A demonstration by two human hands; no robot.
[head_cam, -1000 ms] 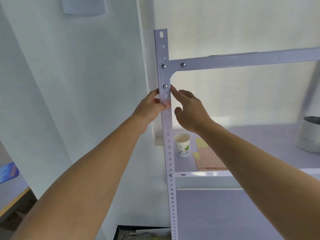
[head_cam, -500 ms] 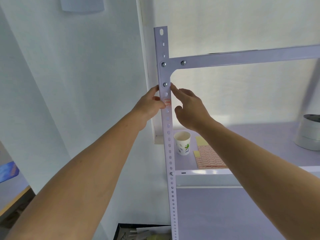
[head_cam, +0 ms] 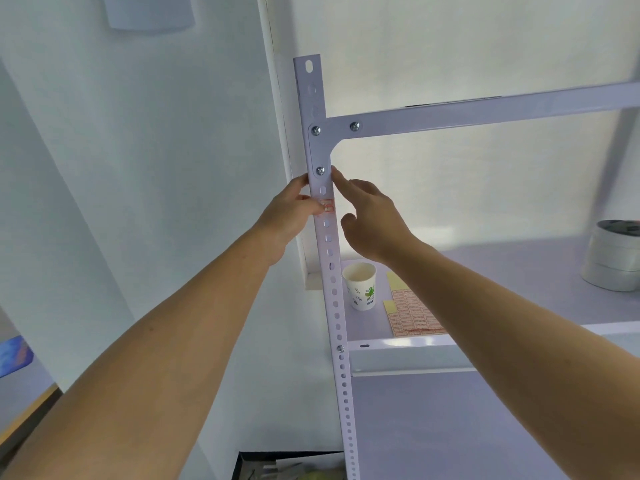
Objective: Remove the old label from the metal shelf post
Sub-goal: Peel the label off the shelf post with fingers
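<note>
A white perforated metal shelf post (head_cam: 337,323) stands upright in the middle of the view. A small red-and-white label (head_cam: 328,206) is stuck on its front, a little below the lowest corner bolt. My left hand (head_cam: 289,214) grips the post from the left at the label's height, and its thumb tip presses on the label's left edge. My right hand (head_cam: 372,216) is to the right of the post with its fingers apart. Its index fingertip touches the post's right edge just above the label, and it holds nothing.
A crossbar (head_cam: 485,110) is bolted to the post above my hands. On the shelf board (head_cam: 502,268) stand a paper cup (head_cam: 360,285), a sheet of red labels (head_cam: 414,315) and stacked tape rolls (head_cam: 613,259). A dark open box (head_cam: 287,467) sits below.
Both hands stay in almost the same place on the post around the label. The view has only shifted slightly.
</note>
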